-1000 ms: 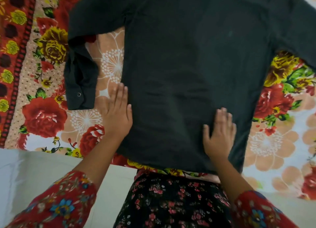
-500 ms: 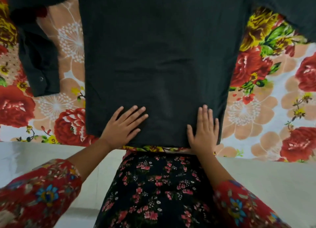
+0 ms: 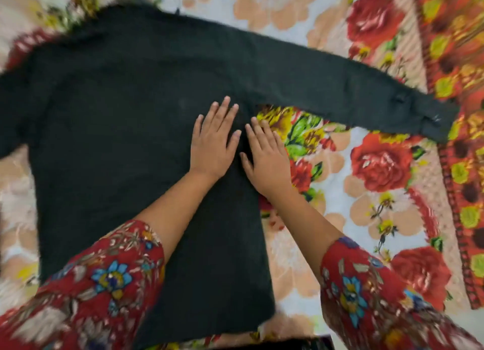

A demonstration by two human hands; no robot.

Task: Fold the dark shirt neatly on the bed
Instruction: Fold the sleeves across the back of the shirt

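The dark shirt (image 3: 112, 129) lies spread flat on the flowered bedsheet (image 3: 366, 218), back side up. Its right sleeve (image 3: 340, 87) stretches out straight toward the right. The left sleeve runs off the frame's left edge. My left hand (image 3: 213, 142) rests palm down on the shirt's body, near the right armpit, fingers spread. My right hand (image 3: 267, 161) lies flat beside it, over the shirt's right side edge, partly on the sheet. Neither hand grips any cloth. The picture is blurred from motion.
The bedsheet's patterned red and orange border (image 3: 461, 166) runs down the right side. My red flowered sleeves (image 3: 104, 284) cover the lower part of the shirt's hem area. The bed's near edge lies at the bottom of the view.
Both hands have slid up from the shirt's hem to its right side near the armpit. The view has swung right, showing the straight right sleeve.
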